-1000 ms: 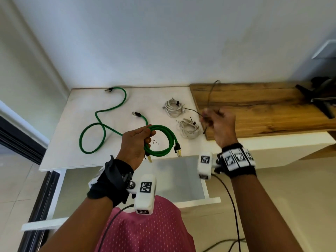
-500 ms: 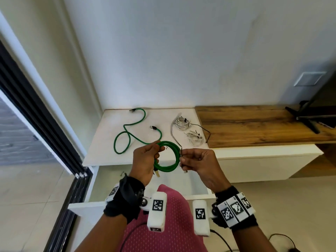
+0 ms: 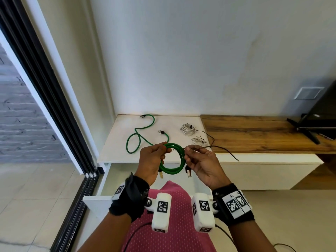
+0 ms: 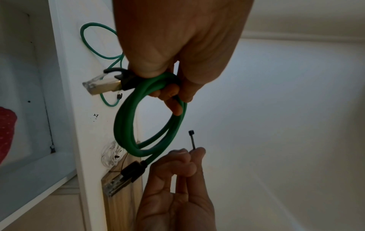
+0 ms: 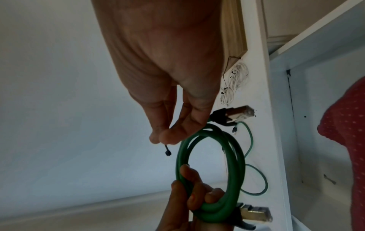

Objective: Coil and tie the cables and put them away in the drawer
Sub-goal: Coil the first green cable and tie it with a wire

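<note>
My left hand [image 3: 156, 159] grips a coiled green network cable [image 3: 171, 172] by its left side, fingers curled round the strands [image 4: 126, 129]. Both plugs hang off the coil. My right hand [image 3: 192, 153] pinches a thin black cable tie [image 3: 224, 149] between thumb and fingertips, right beside the coil's right edge. The tie's small head [image 4: 191, 132] sticks out past the fingertips and sits just outside the loop [image 5: 167, 151]. Its long tail trails off to the right. Both hands are held above the open drawer [image 3: 106, 179].
A second green cable [image 3: 140, 128] lies loose on the white cabinet top [image 3: 116, 142]. Two small tied white cable bundles [image 3: 188, 128] [image 3: 199, 140] sit near the wooden top [image 3: 254, 133]. A black TV stand leg [image 3: 307, 132] is at the right, a sliding door frame [image 3: 45, 91] at the left.
My right hand came back from the wooden top with the black tie and now sits beside the coil. Both hands rose toward my body, and the head view tilted up.
</note>
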Tool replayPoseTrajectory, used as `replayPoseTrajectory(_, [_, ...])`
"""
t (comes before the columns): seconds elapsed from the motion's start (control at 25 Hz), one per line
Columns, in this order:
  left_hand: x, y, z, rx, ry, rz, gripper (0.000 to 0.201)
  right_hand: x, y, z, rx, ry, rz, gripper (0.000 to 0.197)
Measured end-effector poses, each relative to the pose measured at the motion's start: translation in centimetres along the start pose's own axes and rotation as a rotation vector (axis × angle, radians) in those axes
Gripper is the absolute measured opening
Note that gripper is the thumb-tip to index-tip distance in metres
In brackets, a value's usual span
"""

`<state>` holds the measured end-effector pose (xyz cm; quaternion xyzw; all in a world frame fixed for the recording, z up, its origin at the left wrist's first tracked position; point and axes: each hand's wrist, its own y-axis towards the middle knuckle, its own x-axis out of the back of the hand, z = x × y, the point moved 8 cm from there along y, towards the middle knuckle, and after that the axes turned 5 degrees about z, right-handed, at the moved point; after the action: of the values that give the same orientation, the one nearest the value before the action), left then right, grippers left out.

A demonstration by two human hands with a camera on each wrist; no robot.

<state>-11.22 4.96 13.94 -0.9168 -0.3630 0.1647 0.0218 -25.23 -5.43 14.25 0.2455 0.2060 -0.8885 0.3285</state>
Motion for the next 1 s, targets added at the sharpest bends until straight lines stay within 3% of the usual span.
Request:
replayPoseTrajectory(0.16, [-0.4,-0.4,-0.3,-0.021,0.043,-0.013,0.021,-1.0,-0.3,0.3,0.148,-0.231,0.081,0.013])
replayPoseTrajectory(0.36, [-0.5,-0.6,-0.3,-0.028,0.065,-0.068,0.021,-1.5,0.0,0.3,0.315,-0.479,-0.001,0.014])
replayPoseTrajectory(0.52, [-1.0,-0.6,-0.5,0.014,-0.036,-0.054,0.02,-2.9,-0.4,1.6,0.699,-0.897,-0.04,0.011])
replayPoseTrajectory(0.64, [-1.1,-0.2,-0.1,0.078,-0.094,-0.061,0.017,-4.8,-1.7,2.2,1.022,-1.186,0.027,0.007])
replayPoseTrajectory(0.84, [-1.7,-0.2,0.2,0.126,-0.111,-0.049,0.017,-5.7,-1.9,1.8,1.155,-1.438,-0.008,0.011])
replayPoseTrajectory(1.0, [-1.4,-0.3,0.2,0.044,0.002,-0.087,0.018,-5.1,-2.2,2.5,1.223,-1.528,-0.118,0.011])
